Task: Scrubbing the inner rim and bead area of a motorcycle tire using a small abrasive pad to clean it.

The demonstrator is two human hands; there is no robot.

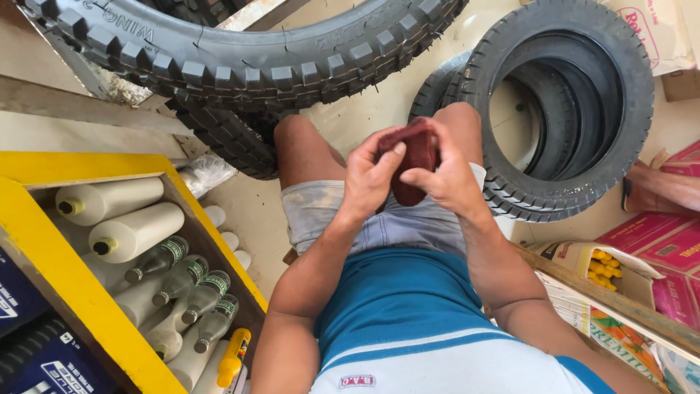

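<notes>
Both hands are up over the lap, closed on the dark red cloth (414, 157) between them. Left hand (370, 179) pinches its near side, thumb pressed on top; right hand (446, 175) wraps the other side, fingers curled round. The cloth hangs with its long axis running toward the knees, equally close to both hands. Beyond it, tyres (561, 109) lie on the floor.

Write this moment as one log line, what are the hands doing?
left hand: holds rag | right hand: holds rag | place: over lap | nearby: tyres
</notes>
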